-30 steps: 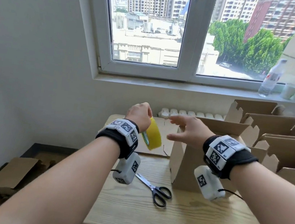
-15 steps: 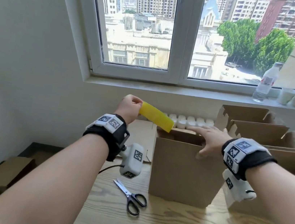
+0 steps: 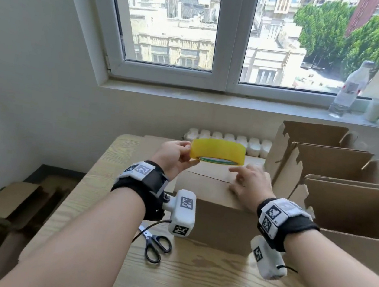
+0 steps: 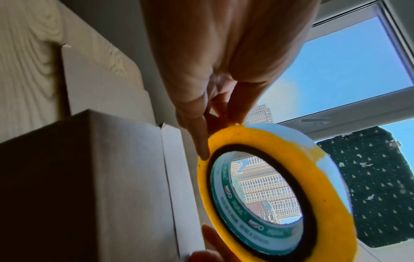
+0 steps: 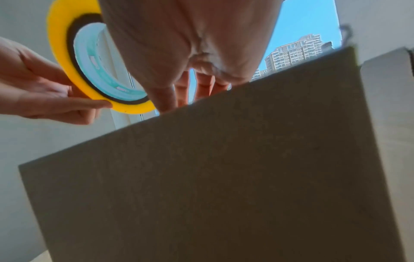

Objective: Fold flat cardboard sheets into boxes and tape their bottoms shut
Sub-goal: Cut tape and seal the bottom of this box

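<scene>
At frame centre the tape roll (image 3: 218, 151) is pinched at its left edge by the left hand (image 3: 174, 157), just above the box (image 3: 210, 195) flap seam running left-right; the open right hand (image 3: 249, 184) is pressed flat there.

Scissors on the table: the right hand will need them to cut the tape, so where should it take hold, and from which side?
Take the scissors by the black loop handles, which point toward the person near the table's front edge. The blades run away under the left wrist camera. Bring the right hand down from above on the near side of the cardboard box, thumb and fingers into the loops.
</scene>
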Action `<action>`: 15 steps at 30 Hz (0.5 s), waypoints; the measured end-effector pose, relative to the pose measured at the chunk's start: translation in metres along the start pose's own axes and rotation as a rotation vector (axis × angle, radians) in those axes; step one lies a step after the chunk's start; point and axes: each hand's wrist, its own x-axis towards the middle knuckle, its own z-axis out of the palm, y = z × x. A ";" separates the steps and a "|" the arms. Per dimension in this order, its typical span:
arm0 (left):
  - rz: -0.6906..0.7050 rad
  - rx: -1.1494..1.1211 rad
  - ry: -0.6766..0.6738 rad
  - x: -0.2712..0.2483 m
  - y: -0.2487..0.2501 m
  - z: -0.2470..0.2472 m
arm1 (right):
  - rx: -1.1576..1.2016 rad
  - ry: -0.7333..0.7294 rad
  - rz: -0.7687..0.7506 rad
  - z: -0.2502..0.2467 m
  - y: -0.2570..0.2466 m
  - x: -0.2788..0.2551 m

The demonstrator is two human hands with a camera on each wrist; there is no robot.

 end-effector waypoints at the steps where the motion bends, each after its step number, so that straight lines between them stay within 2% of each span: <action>1: -0.026 -0.011 0.001 0.000 -0.005 0.001 | 0.028 0.020 0.026 0.000 0.000 -0.001; 5: -0.103 -0.049 0.015 0.000 -0.020 0.005 | 0.259 0.072 0.052 -0.009 0.001 -0.004; 9: -0.137 -0.055 -0.005 -0.002 -0.017 0.002 | 0.341 0.046 0.063 -0.016 -0.003 -0.007; 15: -0.119 0.140 0.118 -0.003 -0.013 0.007 | 0.405 0.040 0.044 -0.025 -0.020 -0.008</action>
